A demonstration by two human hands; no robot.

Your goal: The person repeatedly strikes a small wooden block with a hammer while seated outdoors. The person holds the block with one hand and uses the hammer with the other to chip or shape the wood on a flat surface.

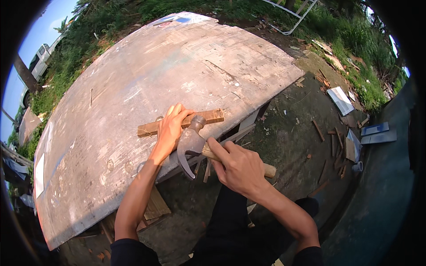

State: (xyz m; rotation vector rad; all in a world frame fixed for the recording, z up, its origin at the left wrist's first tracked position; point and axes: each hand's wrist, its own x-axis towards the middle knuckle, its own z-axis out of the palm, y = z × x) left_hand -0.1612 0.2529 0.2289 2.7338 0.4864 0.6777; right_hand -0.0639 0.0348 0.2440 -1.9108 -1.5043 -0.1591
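Both hands are held over the near edge of a broad, worn, pale brown tabletop (120, 88). On it, close to that edge, a short brown rectangular wooden strip (212, 117) is laid, and the left hand (170, 126) is placed across its middle, back upward, with the fingers bent over the wood; whether they are closed around it cannot be told. By the right hand (239, 166), a claw hammer with a dark, weathered metal head and a pale wooden handle (191, 139) is gripped, the fingers wrapped round the handle, whose end is left jutting out past the palm. The round striking end is held at the strip, just beside the left hand, and the curved claw is turned back toward the body; whether the wood is touched by the metal cannot be told.

Beyond the right-hand side of the tabletop, thin wooden offcuts (318, 131) are scattered over dark ground (284, 128), with a white sheet-like piece (341, 101) and two flat blue panels (377, 133) seen near them. At the top, a white tubular frame (304, 17) is set among green plants (350, 40).
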